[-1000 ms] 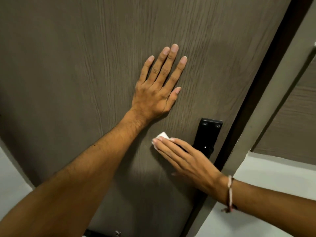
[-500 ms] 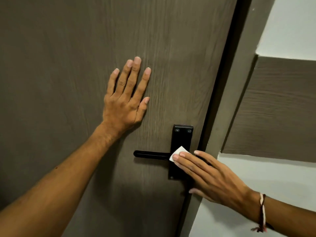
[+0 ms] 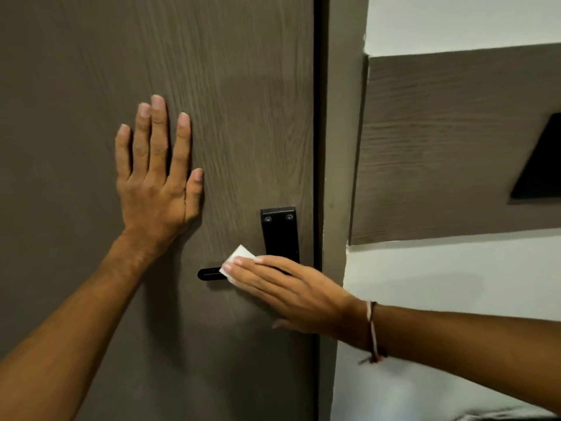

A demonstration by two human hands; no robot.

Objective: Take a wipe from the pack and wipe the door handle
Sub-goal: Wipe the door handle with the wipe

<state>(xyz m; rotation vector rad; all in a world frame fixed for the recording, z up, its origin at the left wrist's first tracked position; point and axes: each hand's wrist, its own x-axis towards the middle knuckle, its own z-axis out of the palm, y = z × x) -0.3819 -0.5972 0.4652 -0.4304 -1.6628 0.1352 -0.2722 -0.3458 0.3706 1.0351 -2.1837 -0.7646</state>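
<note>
A black lever door handle (image 3: 209, 273) sticks out to the left from a black backplate (image 3: 279, 232) on a brown wood-grain door (image 3: 91, 71). My right hand (image 3: 291, 291) lies over the lever with flat fingers, pressing a small folded white wipe (image 3: 238, 258) against it. Only the lever's left tip shows past the wipe. My left hand (image 3: 158, 180) rests flat on the door above and left of the handle, fingers spread, holding nothing. The wipe pack is not in view.
The brown door frame (image 3: 340, 147) runs down just right of the backplate. Beyond it is a white wall (image 3: 455, 268) with a wood-grain panel (image 3: 455, 132) carrying a dark plate (image 3: 543, 165) at the right edge.
My right hand with the wipe has slid left along the lever from the backplate. The view has swung so the door now stands upright. My left hand stays flat on the door.
</note>
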